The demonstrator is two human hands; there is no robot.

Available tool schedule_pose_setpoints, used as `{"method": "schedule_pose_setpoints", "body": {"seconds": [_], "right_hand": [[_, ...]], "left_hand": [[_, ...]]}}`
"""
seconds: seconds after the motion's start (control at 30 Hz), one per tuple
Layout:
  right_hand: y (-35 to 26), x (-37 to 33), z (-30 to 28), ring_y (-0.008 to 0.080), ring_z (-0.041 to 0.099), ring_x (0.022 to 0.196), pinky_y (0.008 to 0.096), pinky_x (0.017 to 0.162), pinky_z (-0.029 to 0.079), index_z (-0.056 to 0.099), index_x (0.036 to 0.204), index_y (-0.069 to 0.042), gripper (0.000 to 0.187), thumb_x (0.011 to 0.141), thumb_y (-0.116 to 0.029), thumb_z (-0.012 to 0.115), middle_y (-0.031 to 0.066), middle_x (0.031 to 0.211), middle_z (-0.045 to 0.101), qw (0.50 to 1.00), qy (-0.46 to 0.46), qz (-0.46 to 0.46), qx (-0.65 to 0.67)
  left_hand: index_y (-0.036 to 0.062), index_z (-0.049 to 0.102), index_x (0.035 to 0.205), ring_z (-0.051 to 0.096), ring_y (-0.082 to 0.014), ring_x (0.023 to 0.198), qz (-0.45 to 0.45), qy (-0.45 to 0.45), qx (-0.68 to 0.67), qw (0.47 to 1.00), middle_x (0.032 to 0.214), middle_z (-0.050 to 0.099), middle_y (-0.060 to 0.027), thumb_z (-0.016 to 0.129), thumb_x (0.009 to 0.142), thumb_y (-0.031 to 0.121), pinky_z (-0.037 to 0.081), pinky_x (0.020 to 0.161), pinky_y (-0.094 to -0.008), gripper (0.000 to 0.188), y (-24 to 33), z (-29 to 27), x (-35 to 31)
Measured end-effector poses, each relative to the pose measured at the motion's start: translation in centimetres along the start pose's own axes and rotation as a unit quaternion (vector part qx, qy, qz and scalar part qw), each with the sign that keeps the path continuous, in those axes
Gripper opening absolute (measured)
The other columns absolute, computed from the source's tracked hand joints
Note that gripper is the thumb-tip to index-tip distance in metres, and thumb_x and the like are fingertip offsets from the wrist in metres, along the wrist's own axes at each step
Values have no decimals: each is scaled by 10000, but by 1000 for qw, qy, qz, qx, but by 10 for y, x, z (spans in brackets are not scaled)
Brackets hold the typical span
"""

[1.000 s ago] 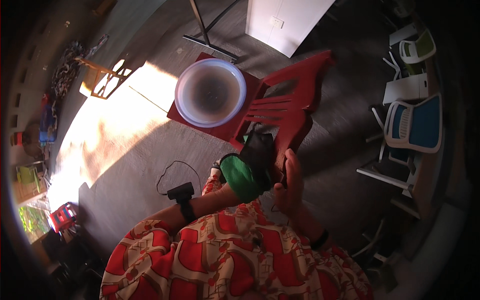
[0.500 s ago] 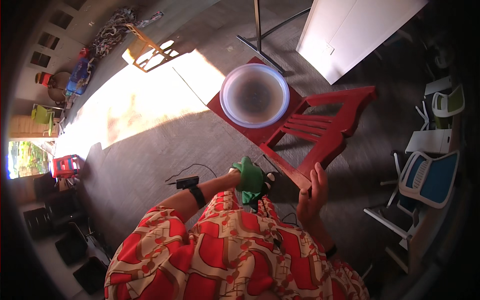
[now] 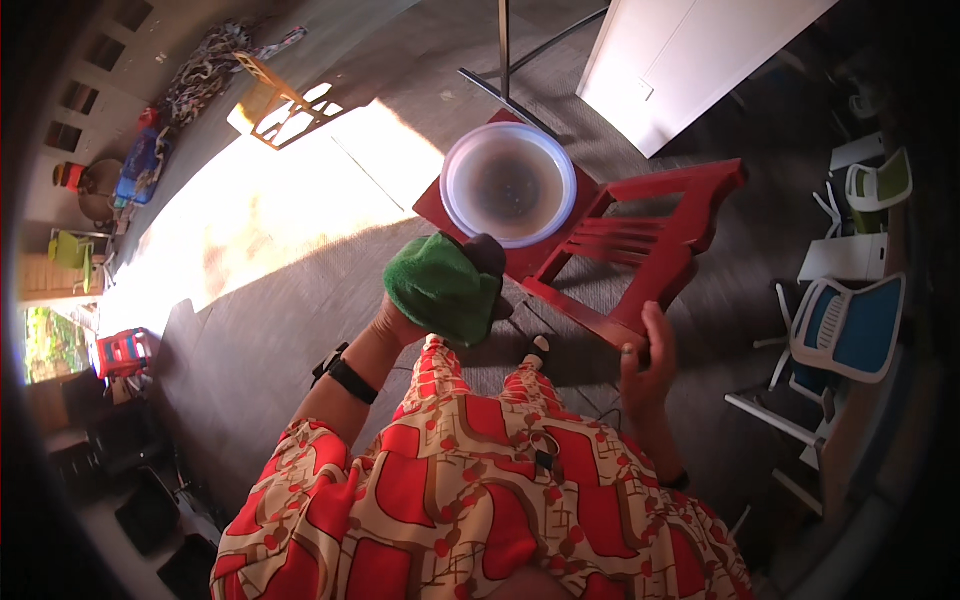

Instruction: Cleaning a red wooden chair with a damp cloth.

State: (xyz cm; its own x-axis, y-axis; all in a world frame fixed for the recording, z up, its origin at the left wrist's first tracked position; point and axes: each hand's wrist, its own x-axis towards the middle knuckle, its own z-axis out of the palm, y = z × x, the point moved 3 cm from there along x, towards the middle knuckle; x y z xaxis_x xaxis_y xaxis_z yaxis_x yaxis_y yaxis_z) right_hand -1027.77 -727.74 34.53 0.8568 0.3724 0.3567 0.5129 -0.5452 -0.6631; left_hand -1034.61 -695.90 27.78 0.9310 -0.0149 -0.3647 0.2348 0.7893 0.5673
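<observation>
A bunched green cloth (image 3: 440, 285) is in my left hand (image 3: 402, 322) and hides most of its fingers. A dark patch shows at the cloth's right side; I cannot tell if it is part of it. Just beyond, a white-rimmed round basin (image 3: 452, 215) of murky water stands on the seat of a red wooden chair (image 3: 690, 235). The chair lies to the right of the basin with its slatted back toward me. My right hand (image 3: 650, 375) is closed around the near end of the back's top rail.
A white panel (image 3: 690, 70) and a dark metal stand (image 3: 504, 50) are behind the chair. Far left, a yellow wooden chair (image 3: 280, 105) is by a sunlit patch of floor. Blue and white chairs (image 3: 845, 330) line the right side. My feet stand below the chair, with a thin cable on the floor.
My left hand has risen and moved left with the green cloth, which now looks larger and nearer. My right hand has stayed on the chair's rail. The view has shifted slightly.
</observation>
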Motion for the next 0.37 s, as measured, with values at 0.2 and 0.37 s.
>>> {"method": "schedule_pose_setpoints", "body": {"seconds": [0.2, 0.37], "right_hand": [[-59, -3, 21, 250, 604, 961, 372, 867, 467, 562, 1090, -2, 286, 894, -209, 535, 133, 1075, 610, 994, 103, 20, -21], [-84, -9, 133, 214, 598, 972, 339, 834, 479, 462, 1269, -65, 443, 882, -229, 602, 118, 1157, 572, 918, -134, 271, 258]], "left_hand": [[74, 489, 1211, 562, -217, 1042, -31, -51, -155, 986, 1156, 578, -97, 461, 937, 250, 441, 947, -388, 327, 51, -30, 8], [91, 464, 1248, 532, -224, 1092, -38, -93, -158, 982, 1204, 550, -110, 468, 928, 323, 407, 983, -399, 395, 77, -43, 17]]}}
